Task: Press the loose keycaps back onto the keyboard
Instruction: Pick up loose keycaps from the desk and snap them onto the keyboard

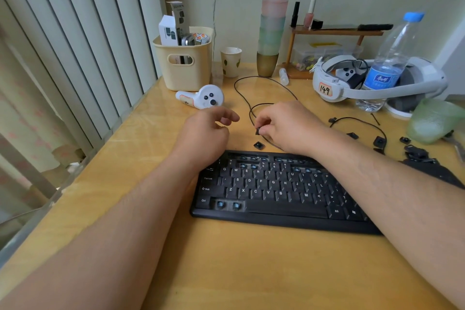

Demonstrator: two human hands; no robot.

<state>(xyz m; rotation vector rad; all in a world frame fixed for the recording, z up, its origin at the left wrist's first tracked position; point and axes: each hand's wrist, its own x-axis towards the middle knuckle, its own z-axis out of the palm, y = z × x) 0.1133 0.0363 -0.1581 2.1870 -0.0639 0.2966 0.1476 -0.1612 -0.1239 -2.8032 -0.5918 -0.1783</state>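
A black keyboard (281,191) lies on the yellow table (226,272) in the lower middle of the frame, with several bare blue stems showing in its top rows and two more beside the Ctrl key at its lower left. Just above its top edge, near the centre of the frame, the right hand (284,124) has its grip closed on a small black keycap (259,131), pinched between thumb and fingertips just above the table. The left hand (208,131) hovers left of it, fingers loosely curled, its grip released and holding nothing. Another loose keycap (258,145) lies on the table between the pinched one and the keyboard. More keycaps (378,141) are scattered at the right of the frame, near a thin black cable (264,78).
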